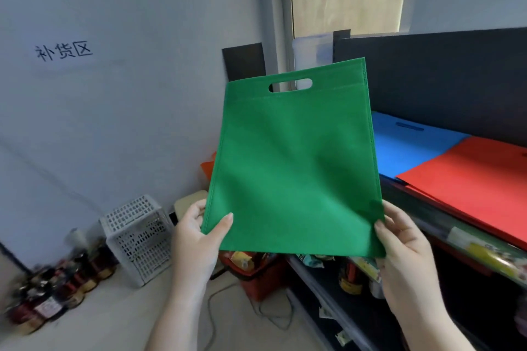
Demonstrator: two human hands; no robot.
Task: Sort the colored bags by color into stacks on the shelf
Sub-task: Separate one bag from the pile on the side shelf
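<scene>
Both hands are holding a green bag [293, 168] up in front of the camera, flat and upright, with its cut-out handle at the top. The left hand [196, 239] is pinching the lower left corner, thumb lying across the front face and fingers curling behind. The right hand [402, 239] is pinching the lower right corner the same way, thumb on the front edge. The bag is hanging in the air to the left of the shelf [427, 216], not touching it.

On the top level of the shelf a blue bag [407, 145] is lying flat near the dark back panel. A red bag [479, 182] is lying flat just beside it on the right, its edge overlapping the blue one. More red layers are showing under its front edge; how many, cannot tell. Packaged goods are sitting on the lower shelf levels, blurred.

On the floor to the left a white perforated crate [137, 236] is standing against the wall, and a row of dark jars [57, 291] is standing beside it. A red basket [259, 276] with packets is sitting below the green bag. A cable is lying on the floor near it
</scene>
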